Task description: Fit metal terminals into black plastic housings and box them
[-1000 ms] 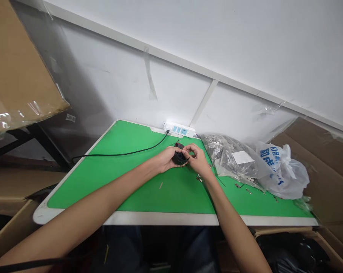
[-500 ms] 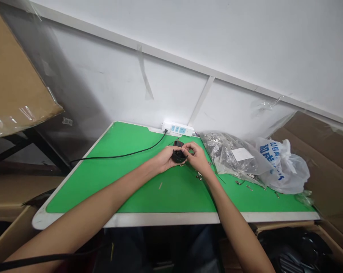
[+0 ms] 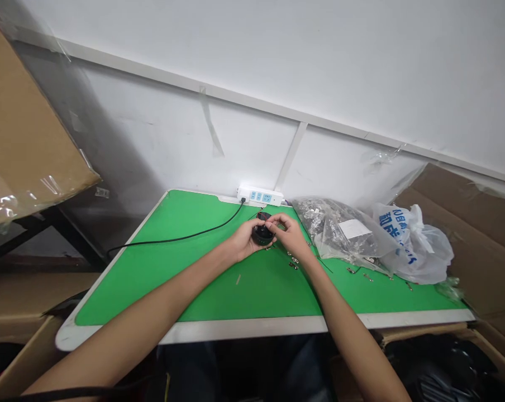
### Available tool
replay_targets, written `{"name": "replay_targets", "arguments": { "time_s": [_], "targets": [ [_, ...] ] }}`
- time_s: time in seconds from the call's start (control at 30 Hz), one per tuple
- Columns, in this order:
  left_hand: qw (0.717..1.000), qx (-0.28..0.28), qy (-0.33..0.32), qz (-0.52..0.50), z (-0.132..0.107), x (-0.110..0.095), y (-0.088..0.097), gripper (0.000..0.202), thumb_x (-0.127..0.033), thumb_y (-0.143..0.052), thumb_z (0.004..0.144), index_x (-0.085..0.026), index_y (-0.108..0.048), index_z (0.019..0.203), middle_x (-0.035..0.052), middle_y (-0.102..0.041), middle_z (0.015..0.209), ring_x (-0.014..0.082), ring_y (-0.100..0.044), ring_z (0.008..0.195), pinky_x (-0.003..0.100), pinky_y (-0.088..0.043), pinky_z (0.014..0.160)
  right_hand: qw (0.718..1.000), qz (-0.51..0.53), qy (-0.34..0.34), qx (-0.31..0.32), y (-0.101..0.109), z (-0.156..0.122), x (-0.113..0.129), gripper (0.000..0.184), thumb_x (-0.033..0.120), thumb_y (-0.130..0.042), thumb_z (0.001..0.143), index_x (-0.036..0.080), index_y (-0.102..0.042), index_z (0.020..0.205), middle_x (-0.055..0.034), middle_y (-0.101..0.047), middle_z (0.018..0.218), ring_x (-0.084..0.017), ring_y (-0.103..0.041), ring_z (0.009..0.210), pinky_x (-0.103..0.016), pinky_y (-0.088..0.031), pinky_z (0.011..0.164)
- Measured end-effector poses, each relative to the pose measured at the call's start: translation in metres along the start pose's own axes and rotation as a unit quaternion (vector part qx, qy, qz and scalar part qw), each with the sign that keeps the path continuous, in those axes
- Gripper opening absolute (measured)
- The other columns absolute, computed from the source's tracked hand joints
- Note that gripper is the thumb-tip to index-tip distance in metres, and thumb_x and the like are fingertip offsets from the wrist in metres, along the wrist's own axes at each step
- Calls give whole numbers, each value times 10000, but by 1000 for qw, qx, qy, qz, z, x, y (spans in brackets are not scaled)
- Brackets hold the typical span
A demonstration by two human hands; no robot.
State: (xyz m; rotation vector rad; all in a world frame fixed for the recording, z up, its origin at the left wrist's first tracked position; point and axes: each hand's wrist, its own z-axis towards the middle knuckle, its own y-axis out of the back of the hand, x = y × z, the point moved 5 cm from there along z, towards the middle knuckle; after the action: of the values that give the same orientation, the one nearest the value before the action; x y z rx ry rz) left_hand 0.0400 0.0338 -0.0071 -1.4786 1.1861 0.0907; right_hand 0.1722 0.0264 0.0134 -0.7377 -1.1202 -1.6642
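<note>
Over the green-topped table (image 3: 160, 298), my left hand (image 3: 243, 240) grips a round black plastic housing (image 3: 261, 237) from its left side. A bit of red shows near its upper edge. Closed in a pinch, my right hand (image 3: 286, 233) has its fingertips at the housing's open top. Whatever small part sits between those fingertips is too small to make out. Just below and right of the hands, small metal pieces (image 3: 293, 262) lie on the green surface.
Against the wall stands a white power strip (image 3: 261, 196) with a black cable (image 3: 185, 237) running left. To the right rest a clear bag of metal parts (image 3: 340, 229) and a tied white plastic bag (image 3: 415, 245). Cardboard boxes (image 3: 30, 139) flank the table.
The view has shifted slightly, so the table sits a little lower. The housing has turned slightly in my left hand, while my right fingertips stay at its top.
</note>
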Motion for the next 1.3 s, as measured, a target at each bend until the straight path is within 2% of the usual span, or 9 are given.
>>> {"name": "replay_targets", "arguments": {
  "time_s": [0.3, 0.4, 0.5, 0.67, 0.93, 1.13, 1.3],
  "targets": [
    [1000, -10, 18, 9, 4, 0, 5, 123, -197, -509, 931, -139, -616, 944, 80, -685, 717, 195, -663, 589, 280, -565, 518, 999, -36, -6, 15, -2, -1, -3, 288, 503, -708, 837, 218, -686, 878, -41, -637, 875, -197, -611, 756, -298, -519, 572],
    [1000, -6, 15, 11, 5, 1, 6, 107, -205, -529, 924, -147, -618, 936, 77, -687, 726, 197, -666, 600, 289, -574, 531, 999, -51, 4, 15, -3, -1, -4, 300, 516, -700, 849, 217, -680, 875, -40, -637, 875, -195, -608, 762, -312, -518, 620],
    [999, -25, -4, 23, 6, 2, 8, 98, -201, -545, 917, -143, -624, 919, 75, -688, 738, 187, -660, 604, 282, -573, 536, 998, -62, 14, 15, -3, -1, -2, 308, 525, -681, 864, 217, -675, 868, -42, -652, 883, -195, -611, 773, -326, -514, 679],
    [993, -72, -91, 34, 4, 2, 10, 101, -163, -639, 839, -169, -611, 936, 31, -676, 751, 171, -655, 639, 261, -566, 558, 996, -76, 47, 12, -5, -3, 6, 260, 479, -663, 894, 222, -674, 856, -44, -656, 880, -211, -617, 832, -356, -525, 780],
    [988, -81, -128, 15, 0, 4, 9, 122, -183, -682, 788, -178, -598, 876, -18, -628, 689, 147, -614, 601, 219, -496, 516, 996, -62, 67, 5, -9, -8, 9, 232, 450, -648, 927, 227, -676, 865, -54, -649, 901, -215, -617, 854, -364, -543, 807],
    [987, -45, -148, 43, -3, -8, 4, 116, -172, -651, 813, -161, -631, 926, -1, -658, 740, 136, -617, 621, 223, -536, 554, 995, -38, 89, -12, -3, -7, 14, 166, 382, -662, 922, 237, -738, 946, -61, -687, 972, -223, -643, 938, -374, -539, 885],
    [987, -17, -149, 51, -8, -19, -1, 199, -166, -683, 830, -168, -632, 1022, 32, -705, 853, 152, -667, 672, 279, -616, 608, 998, 30, 53, 11, -3, -5, 10, 223, 350, -620, 928, 265, -790, 1044, -59, -660, 1088, -228, -629, 1075, -391, -519, 994]
  ]
}}
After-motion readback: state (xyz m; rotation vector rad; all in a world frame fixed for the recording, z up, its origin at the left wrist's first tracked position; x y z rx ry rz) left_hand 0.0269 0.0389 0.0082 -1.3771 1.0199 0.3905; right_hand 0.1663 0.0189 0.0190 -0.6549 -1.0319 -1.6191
